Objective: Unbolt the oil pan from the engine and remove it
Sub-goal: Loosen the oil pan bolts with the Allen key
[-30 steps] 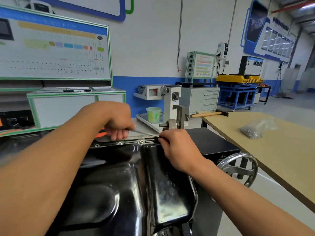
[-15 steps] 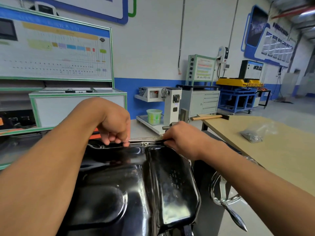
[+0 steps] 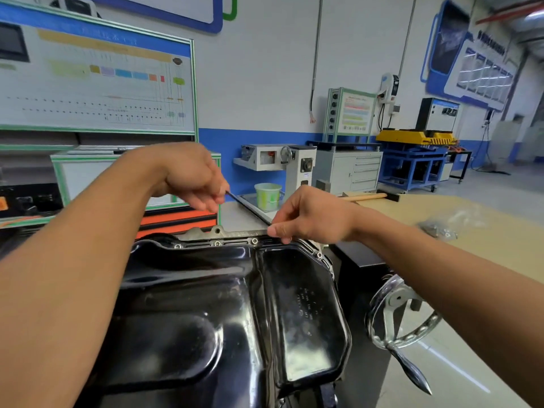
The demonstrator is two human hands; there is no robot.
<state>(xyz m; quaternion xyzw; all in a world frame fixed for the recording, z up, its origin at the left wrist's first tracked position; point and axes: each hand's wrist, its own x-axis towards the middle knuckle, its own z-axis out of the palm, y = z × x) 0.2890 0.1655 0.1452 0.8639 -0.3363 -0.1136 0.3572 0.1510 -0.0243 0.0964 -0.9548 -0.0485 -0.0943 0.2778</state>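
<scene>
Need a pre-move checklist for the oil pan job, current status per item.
1. Grip on thin dark tool: ok, left hand and right hand both pinch it.
2. Tool tip seated on a bolt: cannot tell, right hand covers it.
3. All far-flange bolts out: not ok, heads appear in place.
4. Free to lift oil pan: not ok.

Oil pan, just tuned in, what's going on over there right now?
A person is working at the far flange of the black oil pan. The left hand pinches the upper end of a thin dark tool, and the right hand pinches its lower end beside the flange. Bolts show along that edge, so the pan is not yet off the engine.
</scene>
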